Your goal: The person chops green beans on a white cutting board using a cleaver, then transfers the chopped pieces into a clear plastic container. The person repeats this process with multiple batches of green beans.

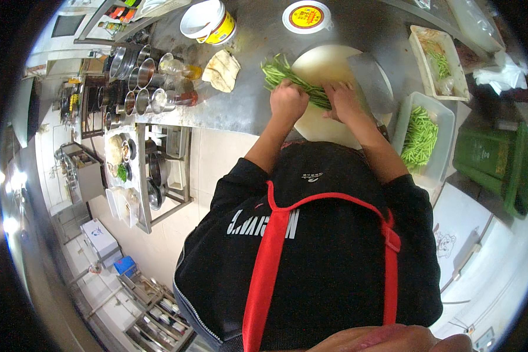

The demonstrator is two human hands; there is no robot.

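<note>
A bundle of long green beans (276, 72) lies over a round cutting board (323, 59), its left end reaching past the board's rim. My left hand (289, 100) is closed around the bundle near its middle. At the right end, my right hand (343, 102) holds the beans, with fingers on the far side and thumb on the near side. Just right of that hand, a cleaver (369, 77) rests flat on the board, its dark handle partly covered by my right forearm.
Right of the board stand a translucent bin of cut beans (419, 136) and a white tray of scraps (440, 61). A folded cloth (221, 70), a white bucket (209, 24) and a round lid (307, 17) sit on the steel counter. Bottles and metal pots (145, 72) crowd the left.
</note>
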